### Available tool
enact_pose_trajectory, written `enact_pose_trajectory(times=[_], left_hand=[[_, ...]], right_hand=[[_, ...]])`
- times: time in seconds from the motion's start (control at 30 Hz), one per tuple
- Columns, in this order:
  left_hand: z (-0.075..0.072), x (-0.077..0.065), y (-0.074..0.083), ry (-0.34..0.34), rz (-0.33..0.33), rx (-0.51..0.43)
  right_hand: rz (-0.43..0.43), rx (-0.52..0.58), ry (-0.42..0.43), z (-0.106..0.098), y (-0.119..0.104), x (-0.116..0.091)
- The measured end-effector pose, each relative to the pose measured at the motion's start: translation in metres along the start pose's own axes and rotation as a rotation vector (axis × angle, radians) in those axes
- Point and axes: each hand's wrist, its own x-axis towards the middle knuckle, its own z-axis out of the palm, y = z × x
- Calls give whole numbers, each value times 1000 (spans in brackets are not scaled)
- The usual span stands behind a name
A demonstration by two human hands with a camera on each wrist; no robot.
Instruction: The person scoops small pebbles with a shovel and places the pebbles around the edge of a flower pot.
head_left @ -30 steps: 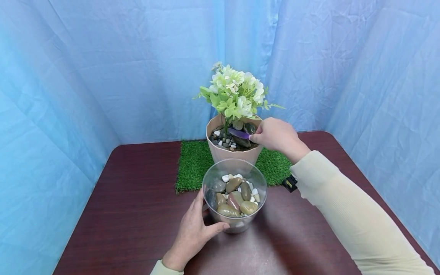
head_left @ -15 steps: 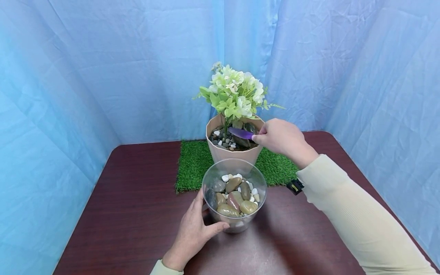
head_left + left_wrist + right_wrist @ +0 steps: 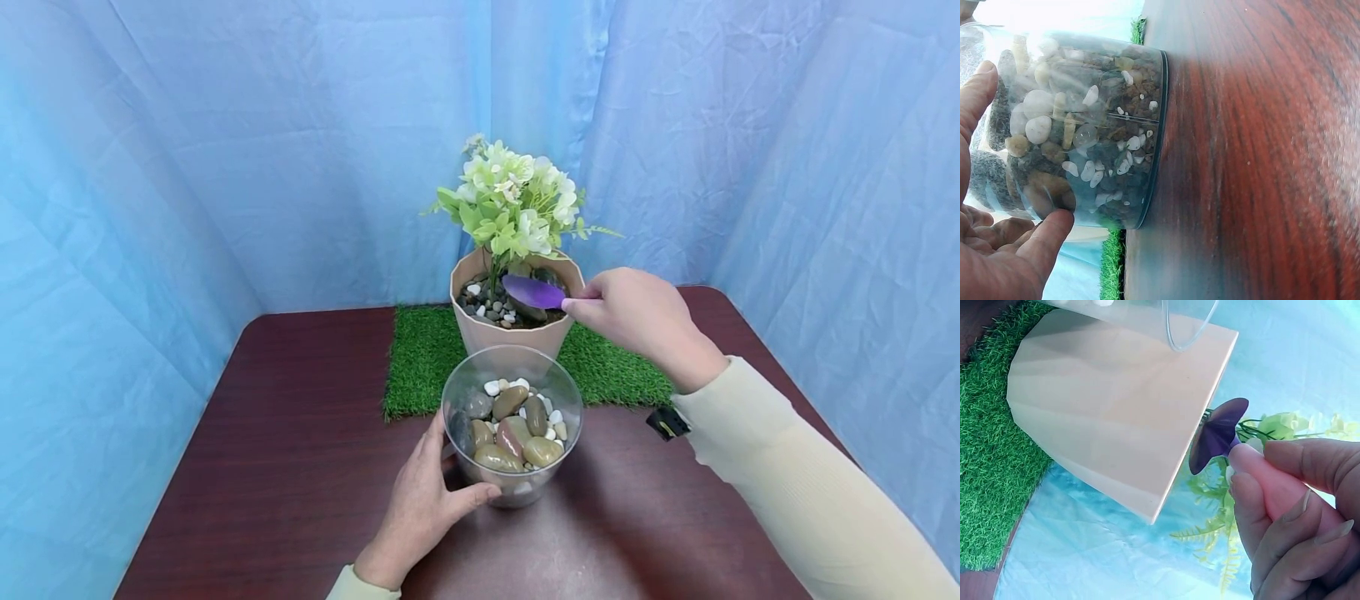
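In the head view my right hand (image 3: 637,321) is at the right rim of the beige flowerpot (image 3: 517,340). Its fingers are wrapped around the pink handle (image 3: 1272,481) of a small hand trowel with a purple blade (image 3: 534,292). The blade hangs over the stones at the pot's opening; white flowers (image 3: 517,196) rise behind it. My left hand (image 3: 420,496) grips the side of a clear container (image 3: 525,492), thumb at the front and fingers around the left. Large smooth stones (image 3: 513,437) and white pebbles lie in it; the left wrist view shows brown soil (image 3: 1125,94) lower down.
Green artificial turf (image 3: 423,367) lies under the pot on the dark red-brown table (image 3: 300,467). The container stands directly in front of the pot. Blue curtains (image 3: 337,150) hang behind and at both sides. A small black device (image 3: 667,423) sits below the right cuff.
My right hand has moved right and toward me, drawing the trowel back a little, and more of its purple blade shows. The left hand and container have stayed put.
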Motion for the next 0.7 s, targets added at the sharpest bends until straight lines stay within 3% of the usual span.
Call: enact_pose_trajectory(times=[0.37,0.7], left_hand=[[0,0,2,-3,4,19],[0,0,0,-2,0,16]], right_hand=[[6,8,26,-7,2,-34],[-101,-1,108,-2,-8,-61]])
